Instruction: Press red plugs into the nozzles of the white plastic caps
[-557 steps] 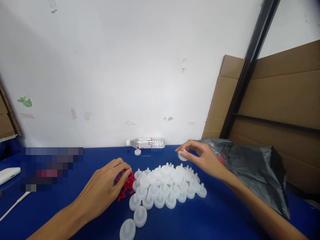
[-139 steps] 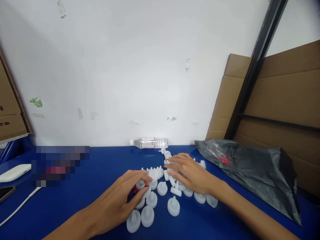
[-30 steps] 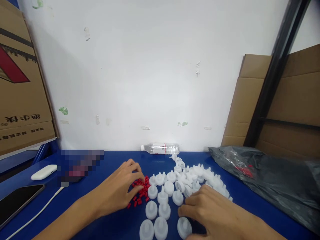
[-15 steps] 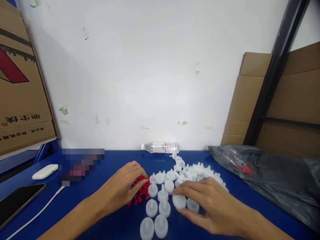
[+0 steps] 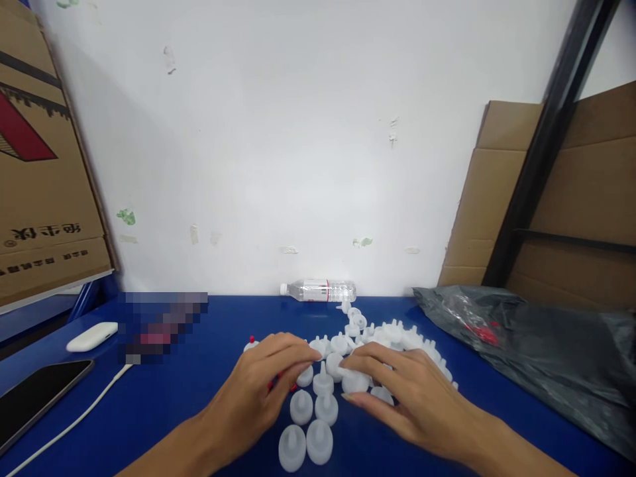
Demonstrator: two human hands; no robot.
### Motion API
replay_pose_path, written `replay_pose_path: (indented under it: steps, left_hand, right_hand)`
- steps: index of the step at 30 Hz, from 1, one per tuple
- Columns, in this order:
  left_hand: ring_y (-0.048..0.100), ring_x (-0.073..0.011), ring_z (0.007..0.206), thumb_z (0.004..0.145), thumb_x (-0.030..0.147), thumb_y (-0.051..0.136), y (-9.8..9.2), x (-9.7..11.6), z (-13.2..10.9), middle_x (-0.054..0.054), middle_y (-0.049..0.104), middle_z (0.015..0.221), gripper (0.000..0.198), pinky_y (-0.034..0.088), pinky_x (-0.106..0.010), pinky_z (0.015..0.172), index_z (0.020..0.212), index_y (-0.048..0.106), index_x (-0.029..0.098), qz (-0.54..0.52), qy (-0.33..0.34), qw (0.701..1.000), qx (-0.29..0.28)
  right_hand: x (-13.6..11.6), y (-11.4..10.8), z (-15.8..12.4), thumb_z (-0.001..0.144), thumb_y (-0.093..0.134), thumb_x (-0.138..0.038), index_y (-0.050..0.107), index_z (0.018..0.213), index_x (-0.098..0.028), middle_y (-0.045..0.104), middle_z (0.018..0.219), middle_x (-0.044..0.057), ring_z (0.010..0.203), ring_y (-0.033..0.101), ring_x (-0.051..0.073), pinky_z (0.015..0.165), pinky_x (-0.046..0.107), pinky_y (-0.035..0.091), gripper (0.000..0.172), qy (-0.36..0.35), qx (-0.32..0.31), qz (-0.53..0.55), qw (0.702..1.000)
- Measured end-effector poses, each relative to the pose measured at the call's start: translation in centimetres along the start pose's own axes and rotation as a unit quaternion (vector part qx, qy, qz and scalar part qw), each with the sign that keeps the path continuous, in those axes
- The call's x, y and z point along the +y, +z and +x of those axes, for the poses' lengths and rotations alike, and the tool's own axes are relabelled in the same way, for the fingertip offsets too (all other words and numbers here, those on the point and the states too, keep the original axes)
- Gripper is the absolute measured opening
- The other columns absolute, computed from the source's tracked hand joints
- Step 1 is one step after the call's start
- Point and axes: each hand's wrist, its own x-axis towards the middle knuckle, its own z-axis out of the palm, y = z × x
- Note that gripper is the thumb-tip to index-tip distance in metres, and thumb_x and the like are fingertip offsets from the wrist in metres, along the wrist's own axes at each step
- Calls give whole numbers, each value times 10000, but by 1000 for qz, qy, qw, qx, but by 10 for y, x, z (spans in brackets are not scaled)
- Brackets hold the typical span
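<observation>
We find both bare hands at work above a blue table (image 5: 218, 318). The right hand (image 5: 415, 394) has its thumb and fingers parted by the width of one white spouted cap (image 5: 356, 381), which it grips between the fingertips, just right of the middle of the table. We note the left hand (image 5: 268, 381) with thumb and forefinger nearly together; we cannot tell whether anything is pinched between them. Beneath and behind the left hand we see part of a group of red pieces (image 5: 293, 386), the remainder hidden by the fingers. Between the hands and toward the near edge, loose white caps (image 5: 319, 442) stand with spouts up, two of them nearest the person. A heap of similar caps (image 5: 397, 334) lies beyond the right hand, partly covered by it. Beyond the left hand we record one white cap topped with a red tip (image 5: 252, 340). A clear bottle (image 5: 318, 290) lies on its side by the white wall (image 5: 298, 132). A dark plastic bag (image 5: 536, 358) lies at right; a phone (image 5: 44, 397) and a white cable (image 5: 74, 422) lie at left.
</observation>
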Motion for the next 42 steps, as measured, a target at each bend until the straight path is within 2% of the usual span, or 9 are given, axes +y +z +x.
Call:
replay_pose_path:
  steps: [3,8,13,18,23,31,35,38,42]
  left_hand:
    - [702,-147,832,1017,201,580,6,8,-1,7,773,923,214,543,-245,737,1129,738,292,-40,-33,998,38]
    - [713,-140,796,983,248,656,13,13,-5,35,793,918,193,539,-232,681,1114,765,338,-79,-71,994,27]
    - [700,-160,790,996,272,644,19,11,-6,5,784,916,151,538,-271,702,1109,740,301,-47,-15,998,41]
    - [640,-203,850,1040,123,469,15,16,-1,-57,738,932,203,514,-340,779,1106,642,207,91,87,991,-36]
    - [534,-188,762,984,26,388,10,24,-1,-49,642,823,249,455,-309,680,934,567,191,94,81,990,-72]
    - [476,-169,670,983,60,398,8,31,0,-28,599,736,244,391,-300,592,830,529,197,65,63,992,-83]
    - [563,-174,761,1024,129,461,7,33,2,-40,676,858,192,466,-312,693,953,624,202,19,54,998,-33]
    - [615,-177,843,1024,176,529,2,28,4,-38,707,944,147,507,-313,758,1074,657,229,-9,16,999,36]
    - [592,-211,925,1009,179,532,-16,1,9,-67,691,967,116,499,-368,831,1037,644,194,139,27,985,99]
  right_hand:
    - [-3,4,-1,1040,569,-412,564,1347,-250,744,1167,59,871,748,179,663,275,524,346,-2,36,14,999]
    - [-6,8,-2,1014,622,-361,621,1289,-224,757,1134,65,929,757,197,660,283,552,307,-16,92,6,996]
    - [-10,9,-3,1036,579,-387,628,1308,-190,773,1098,93,924,765,206,658,279,582,340,-38,120,-8,992]
    - [-14,10,-3,1047,560,-365,622,1316,-145,780,1023,109,850,760,211,630,287,577,354,-55,128,-9,990]
    - [-21,9,-2,1026,597,-366,647,1277,-131,780,961,110,788,751,214,622,298,578,347,-68,146,-10,987]
    - [-23,14,0,1037,580,-377,657,1247,-130,782,959,93,779,750,192,627,277,560,334,-76,144,1,987]
    - [-17,14,2,1016,615,-401,637,1302,-160,782,1019,93,840,745,198,694,291,580,374,-66,153,-2,986]
    - [-12,8,5,961,680,-469,577,1387,-176,761,1094,106,951,722,241,794,365,587,527,-42,139,-3,989]
    - [-3,3,6,1001,621,-329,679,1195,-218,736,1072,89,998,669,263,882,446,538,230,17,85,-5,996]
